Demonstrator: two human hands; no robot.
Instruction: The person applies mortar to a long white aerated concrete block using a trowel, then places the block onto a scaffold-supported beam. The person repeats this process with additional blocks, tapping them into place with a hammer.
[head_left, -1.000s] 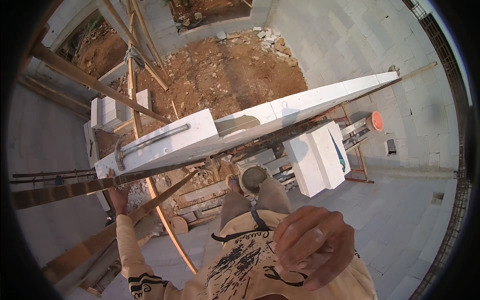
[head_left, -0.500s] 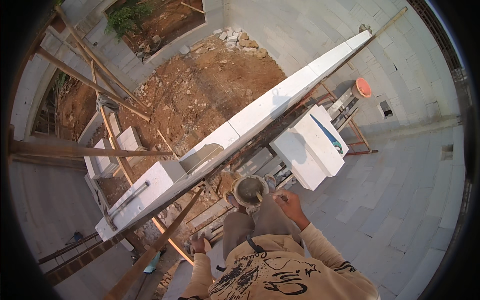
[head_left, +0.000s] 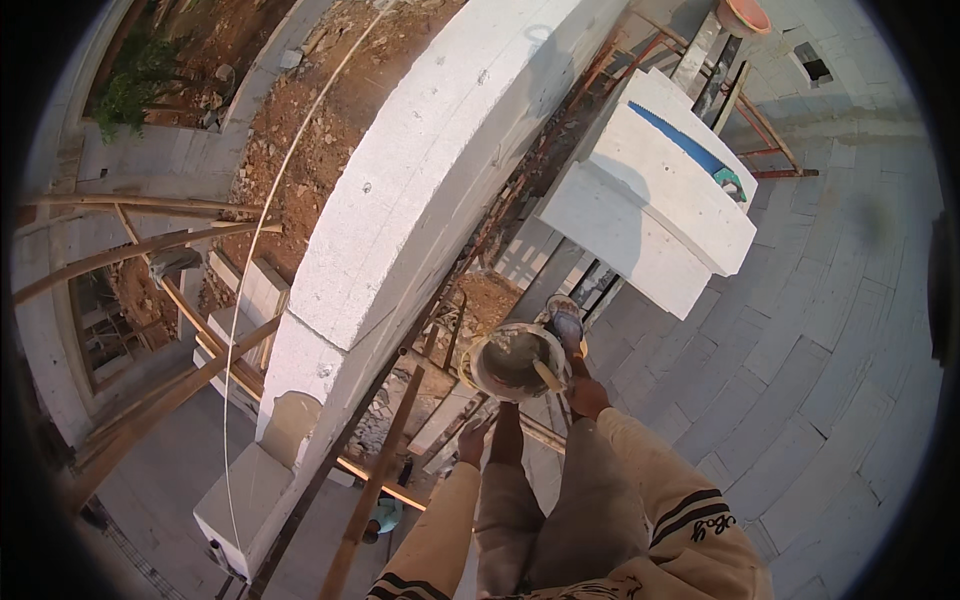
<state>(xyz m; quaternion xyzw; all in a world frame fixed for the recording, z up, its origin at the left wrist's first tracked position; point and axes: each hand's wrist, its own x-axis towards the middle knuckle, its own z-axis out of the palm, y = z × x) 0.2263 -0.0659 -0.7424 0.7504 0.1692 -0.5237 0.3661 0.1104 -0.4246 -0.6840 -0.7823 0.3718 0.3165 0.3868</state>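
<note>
A round bucket (head_left: 481, 382) of grey mortar (head_left: 512, 358) stands between my feet on the planks, and a tool's pale handle (head_left: 548, 377) sticks out of it at the right. My right hand (head_left: 588, 397) is at the bucket's right rim, beside that handle; its fingers are partly hidden, so its grip is unclear. Lower left of the bucket, my left hand (head_left: 472, 440) reaches toward its side with fingers stretched out and nothing visible in them. A sandalled foot (head_left: 565, 320) is just beyond the bucket's right edge.
A white block wall (head_left: 400, 200) runs diagonally on my left, with mortar spread (head_left: 290, 425) in a gap and a string (head_left: 283, 175) above it. White blocks (head_left: 610, 215) carrying a blue-bladed handsaw (head_left: 685, 145) lie right. Wooden poles (head_left: 365, 490) cross at left; an orange bucket (head_left: 745, 14) stands far right.
Both hands have reached forward and down to the bucket, the right from beside my knee. My view has shifted closer to the wall and bucket; the hammer on the wall is no longer seen.
</note>
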